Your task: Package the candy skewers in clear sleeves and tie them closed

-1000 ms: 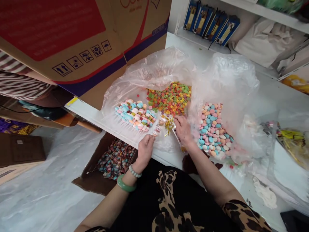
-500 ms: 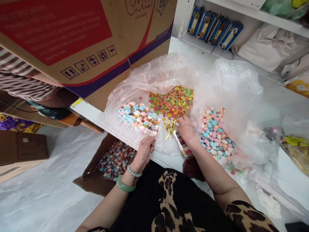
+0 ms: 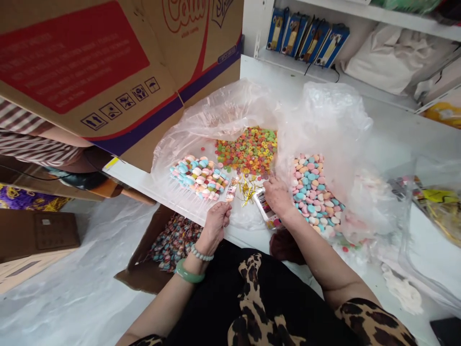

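Observation:
My left hand [image 3: 217, 219] is closed in a pinch on the lower end of a small printed candy bag [image 3: 231, 189], which points up and away from me. Whatever fills the bag is hard to make out. To its right lies a loose bunch of gold twist ties [image 3: 248, 189]. My right hand [image 3: 279, 196] has its fingers curled down beside the ties, against a stack of printed packets [image 3: 265, 207]; anything between those fingertips is hidden. Left of the bag is a pile of pastel candy skewers [image 3: 198, 177] with white sticks.
Ring-shaped candies [image 3: 248, 151] and pastel candies [image 3: 313, 190] lie on clear plastic sheeting [image 3: 336, 115]. A large carton [image 3: 126, 62] stands at left. Below the table edge, an open box [image 3: 139, 262] holds wrapped candies [image 3: 175, 242]. Someone in a striped top [image 3: 32, 137] is beyond the carton.
The view has shifted slightly, moving the table things left in the picture. The bag in my left hand stands a little farther from the skewer pile. My right hand stays by the packets.

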Action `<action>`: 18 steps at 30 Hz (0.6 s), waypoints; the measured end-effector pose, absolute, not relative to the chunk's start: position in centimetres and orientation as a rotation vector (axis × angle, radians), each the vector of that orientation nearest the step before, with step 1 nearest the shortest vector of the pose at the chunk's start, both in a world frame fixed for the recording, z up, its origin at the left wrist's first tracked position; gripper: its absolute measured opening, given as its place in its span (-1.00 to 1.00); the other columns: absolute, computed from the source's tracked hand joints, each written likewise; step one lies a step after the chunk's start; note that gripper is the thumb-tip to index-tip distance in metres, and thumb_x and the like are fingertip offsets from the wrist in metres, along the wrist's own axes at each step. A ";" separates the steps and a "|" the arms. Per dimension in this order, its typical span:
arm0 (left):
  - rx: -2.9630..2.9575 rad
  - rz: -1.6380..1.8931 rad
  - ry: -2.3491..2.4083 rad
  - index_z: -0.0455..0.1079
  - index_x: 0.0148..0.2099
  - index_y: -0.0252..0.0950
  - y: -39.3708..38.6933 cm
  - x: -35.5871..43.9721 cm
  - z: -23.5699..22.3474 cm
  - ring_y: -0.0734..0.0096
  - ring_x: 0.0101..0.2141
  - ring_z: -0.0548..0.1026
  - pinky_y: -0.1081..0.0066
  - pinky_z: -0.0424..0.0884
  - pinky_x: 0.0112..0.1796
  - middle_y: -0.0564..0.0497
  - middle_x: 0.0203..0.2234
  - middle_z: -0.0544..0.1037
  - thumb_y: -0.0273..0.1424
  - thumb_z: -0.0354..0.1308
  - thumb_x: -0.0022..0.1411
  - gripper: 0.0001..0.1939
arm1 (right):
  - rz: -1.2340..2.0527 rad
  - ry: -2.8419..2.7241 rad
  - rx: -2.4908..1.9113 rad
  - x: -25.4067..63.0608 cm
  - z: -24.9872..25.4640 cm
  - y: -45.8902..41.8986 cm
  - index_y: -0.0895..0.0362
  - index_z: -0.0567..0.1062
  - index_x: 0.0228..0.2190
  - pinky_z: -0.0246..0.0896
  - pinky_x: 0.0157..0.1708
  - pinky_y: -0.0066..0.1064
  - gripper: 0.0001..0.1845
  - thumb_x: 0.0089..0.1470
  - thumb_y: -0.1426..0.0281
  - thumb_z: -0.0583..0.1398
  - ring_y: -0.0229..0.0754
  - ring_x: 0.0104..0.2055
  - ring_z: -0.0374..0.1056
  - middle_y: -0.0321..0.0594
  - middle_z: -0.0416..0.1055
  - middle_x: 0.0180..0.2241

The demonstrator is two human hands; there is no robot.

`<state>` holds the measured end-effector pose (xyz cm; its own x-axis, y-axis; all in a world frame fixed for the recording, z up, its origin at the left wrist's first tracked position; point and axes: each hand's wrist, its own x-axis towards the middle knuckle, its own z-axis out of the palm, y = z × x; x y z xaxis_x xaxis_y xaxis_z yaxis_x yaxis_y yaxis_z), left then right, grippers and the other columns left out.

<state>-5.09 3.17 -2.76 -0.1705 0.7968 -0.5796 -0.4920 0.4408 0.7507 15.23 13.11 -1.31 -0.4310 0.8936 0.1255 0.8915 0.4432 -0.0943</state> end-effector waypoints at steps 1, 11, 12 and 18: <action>0.306 1.174 1.314 0.29 -0.51 -0.32 3.2 -5.0 -2.7 0.75 -0.77 0.01 0.56 -0.15 -0.69 0.18 -0.72 0.26 -0.29 0.25 -0.06 -0.76 | 0.072 -2.461 -1.638 15.3 -1.1 12.8 0.19 0.53 -0.45 0.09 -0.20 -0.26 -0.70 0.10 0.63 0.03 -0.02 -0.22 0.26 -0.01 0.43 -0.37; 0.330 1.223 1.291 0.18 -0.56 -0.29 3.9 -1.9 -1.8 0.74 -0.74 0.03 0.56 -0.13 -0.67 0.22 -0.74 0.20 -0.26 0.33 -0.09 -0.64 | 0.230 -2.232 -1.312 8.7 -0.8 6.1 0.12 0.46 -0.40 0.12 -0.26 -0.27 -0.68 0.27 0.49 -0.03 -0.07 -0.31 0.25 -0.12 0.40 -0.43; 0.346 1.226 1.263 0.20 -0.55 -0.30 3.8 -1.9 -1.8 0.74 -0.74 0.04 0.56 -0.13 -0.67 0.21 -0.73 0.20 -0.23 0.34 -0.08 -0.62 | 0.159 -2.244 -1.314 8.4 -1.0 5.9 0.13 0.46 -0.40 0.10 -0.27 -0.26 -0.67 0.27 0.49 -0.04 -0.06 -0.32 0.23 -0.11 0.37 -0.45; 0.380 1.251 1.197 0.29 -0.51 -0.34 3.1 -2.6 -2.2 0.72 -0.73 0.10 0.54 -0.10 -0.67 0.16 -0.69 0.29 -0.11 0.40 -0.11 -0.55 | 0.109 -2.266 -1.229 8.6 -1.7 6.1 0.13 0.48 -0.34 0.09 -0.26 -0.24 -0.66 0.30 0.45 -0.07 -0.05 -0.34 0.20 -0.11 0.36 -0.46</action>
<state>-2.63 3.13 -2.16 -0.1455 0.8651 -0.4800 -0.5176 0.3469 0.7821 8.64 6.05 -1.73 -0.4279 0.7948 0.4303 0.7497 0.5780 -0.3222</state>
